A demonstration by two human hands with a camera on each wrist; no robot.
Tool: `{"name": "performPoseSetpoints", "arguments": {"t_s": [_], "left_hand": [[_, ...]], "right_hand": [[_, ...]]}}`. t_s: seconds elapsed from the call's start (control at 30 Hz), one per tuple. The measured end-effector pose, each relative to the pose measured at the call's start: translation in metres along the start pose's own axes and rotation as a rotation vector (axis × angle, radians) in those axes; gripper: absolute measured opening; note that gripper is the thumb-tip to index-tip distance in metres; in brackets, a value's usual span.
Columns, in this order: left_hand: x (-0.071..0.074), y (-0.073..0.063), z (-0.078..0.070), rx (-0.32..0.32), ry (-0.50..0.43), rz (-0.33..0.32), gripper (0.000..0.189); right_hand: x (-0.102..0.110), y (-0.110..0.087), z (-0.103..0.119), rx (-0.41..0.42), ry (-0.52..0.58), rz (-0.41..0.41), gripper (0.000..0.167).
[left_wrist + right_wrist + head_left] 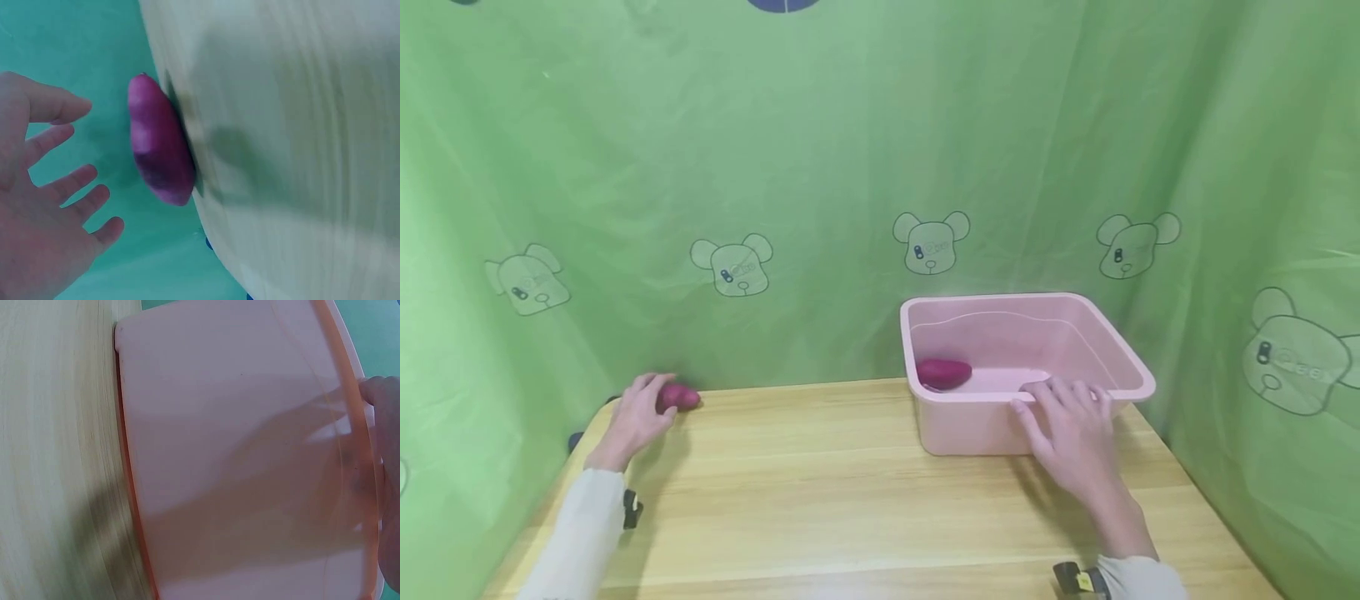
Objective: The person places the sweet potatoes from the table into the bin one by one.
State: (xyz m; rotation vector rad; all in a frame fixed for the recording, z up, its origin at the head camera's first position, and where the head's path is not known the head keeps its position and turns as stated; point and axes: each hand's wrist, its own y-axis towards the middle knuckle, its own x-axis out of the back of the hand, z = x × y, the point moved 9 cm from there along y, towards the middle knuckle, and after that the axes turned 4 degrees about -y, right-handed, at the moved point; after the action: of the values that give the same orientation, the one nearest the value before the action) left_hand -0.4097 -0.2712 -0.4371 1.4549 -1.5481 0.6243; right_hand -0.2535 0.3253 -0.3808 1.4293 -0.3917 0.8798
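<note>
The left hand (638, 417) is open, with its fingers spread apart, and it has hold of nothing. It is right by a purple sweet potato (159, 144), which lies on its side near the far left corner of the counter (812, 483). The left wrist view shows a gap between them; the fingers are perhaps spread so the hand can fit round something so fat. The right hand (1075, 437) grips the front rim of the pink tub (970, 425), fingers over the top and thumb on the outside, maybe so the tub won't slide. The tub stands at the right with its open top up, so its walls can keep things from rolling off. Another sweet potato (943, 372) lies inside it, by the left wall. A green cloth (835, 167) hangs behind.
</note>
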Motion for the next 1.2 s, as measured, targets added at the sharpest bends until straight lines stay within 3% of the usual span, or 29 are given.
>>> {"name": "performPoseSetpoints", "arguments": {"t_s": [0.4, 0.67, 1.0, 1.2], "left_hand": [[-0.010, 0.002, 0.006, -0.008, 0.044, 0.029, 0.066], [-0.016, -0.005, 0.017, 0.006, 0.030, 0.041, 0.066], [-0.025, -0.004, 0.032, 0.040, 0.051, 0.038, 0.066], [-0.027, -0.001, 0.033, 0.032, 0.073, 0.018, 0.064]], "right_hand": [[0.000, 0.000, 0.000, 0.003, -0.005, 0.001, 0.026], [-0.004, 0.000, 0.001, 0.011, -0.009, 0.007, 0.027], [-0.004, -0.001, 0.002, 0.004, -0.011, 0.009, 0.026], [0.000, -0.001, 0.000, 0.001, -0.015, -0.007, 0.025]]}}
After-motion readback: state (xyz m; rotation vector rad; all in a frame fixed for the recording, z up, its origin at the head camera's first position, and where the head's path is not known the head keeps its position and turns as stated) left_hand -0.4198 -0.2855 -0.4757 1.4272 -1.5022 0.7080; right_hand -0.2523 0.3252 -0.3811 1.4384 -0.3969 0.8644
